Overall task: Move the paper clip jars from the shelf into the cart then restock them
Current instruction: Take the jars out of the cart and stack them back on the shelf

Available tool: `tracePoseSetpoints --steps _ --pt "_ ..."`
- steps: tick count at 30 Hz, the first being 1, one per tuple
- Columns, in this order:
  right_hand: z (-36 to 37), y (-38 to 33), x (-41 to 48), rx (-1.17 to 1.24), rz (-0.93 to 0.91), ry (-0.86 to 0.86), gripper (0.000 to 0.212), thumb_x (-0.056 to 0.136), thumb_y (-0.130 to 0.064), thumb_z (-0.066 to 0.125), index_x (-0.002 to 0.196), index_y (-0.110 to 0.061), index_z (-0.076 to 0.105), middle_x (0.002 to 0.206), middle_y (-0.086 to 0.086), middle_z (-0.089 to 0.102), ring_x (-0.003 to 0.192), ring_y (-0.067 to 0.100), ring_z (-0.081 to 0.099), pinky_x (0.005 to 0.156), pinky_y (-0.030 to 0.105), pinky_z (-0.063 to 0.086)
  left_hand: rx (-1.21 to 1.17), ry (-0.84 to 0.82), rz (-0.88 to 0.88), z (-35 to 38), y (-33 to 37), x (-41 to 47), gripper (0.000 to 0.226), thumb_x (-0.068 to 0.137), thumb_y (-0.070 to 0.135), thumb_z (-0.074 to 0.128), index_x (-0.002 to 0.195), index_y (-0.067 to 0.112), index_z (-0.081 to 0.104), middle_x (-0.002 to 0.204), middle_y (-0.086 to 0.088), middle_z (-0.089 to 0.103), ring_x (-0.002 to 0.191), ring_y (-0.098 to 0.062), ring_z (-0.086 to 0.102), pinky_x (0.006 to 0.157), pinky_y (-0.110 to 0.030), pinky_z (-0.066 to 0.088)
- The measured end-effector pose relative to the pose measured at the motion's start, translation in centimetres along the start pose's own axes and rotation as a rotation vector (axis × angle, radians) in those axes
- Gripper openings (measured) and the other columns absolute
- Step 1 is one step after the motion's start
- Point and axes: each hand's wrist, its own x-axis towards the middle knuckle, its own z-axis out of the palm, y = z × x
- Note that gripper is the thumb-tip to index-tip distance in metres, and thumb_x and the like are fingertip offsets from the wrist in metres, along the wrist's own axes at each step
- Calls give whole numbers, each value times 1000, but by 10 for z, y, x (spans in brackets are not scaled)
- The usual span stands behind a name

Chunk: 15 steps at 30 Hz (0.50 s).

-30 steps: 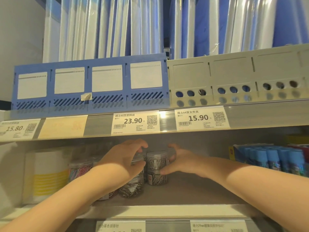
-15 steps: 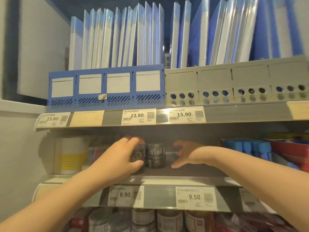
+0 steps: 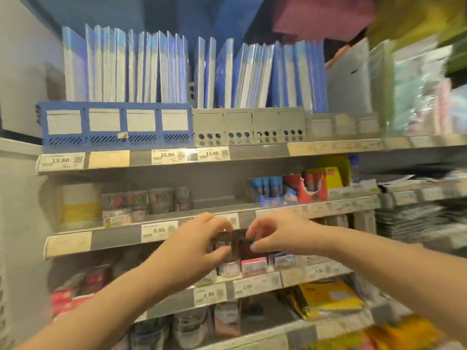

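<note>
**Grey shelf (image 3: 113,238) behind two held jars**

Head view: left hand (image 3: 197,246) grips a paper clip jar (image 3: 224,245) in front of the shelf edge. Right hand (image 3: 276,236) curls round a second jar (image 3: 241,246), blurred, just beside it.

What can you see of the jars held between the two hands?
The paper clip jars are small, clear jars with dark, silvery contents, blurred by motion. They hang in front of the price-label rail, off any shelf. The left hand wraps their left side; the right hand pinches their right side. Their number is unclear.
</note>
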Motion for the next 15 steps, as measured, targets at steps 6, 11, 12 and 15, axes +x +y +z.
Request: tracePoseSetpoints --steps 6,11,12,15 --pt "-16 -17 -128 -91 98 6 18 83 -36 66 101 -32 64 84 -15 63 78 -1 58 71 18 49 -148 -37 95 -5 90 -41 28 90 39 52 118 34 51 112 18 52 99 3 46 90 -19 40" --pt "-24 -24 -248 -243 182 47 25 88 -39 60 112 -32 60 95 -13 63 86 6 60 81 29 51 -320 -68 220 -1 188 -71 21 90 38 52 110 36 54 102 19 58 92 4 50 79 -10 39" --pt "-26 -23 -273 -245 213 69 26 88 -38 59 113 -32 60 95 -13 64 87 6 60 81 30 51 -372 -86 222 1 208 -77 18 89 38 52 108 37 55 98 21 58 90 5 51 76 -7 37" --pt "-37 -14 -351 -267 316 160 26 88 -36 60 113 -29 60 96 -10 65 88 7 60 81 29 49 -558 -84 173 14 272 -99 11 87 38 57 98 38 58 87 22 62 87 7 55 72 -9 39"
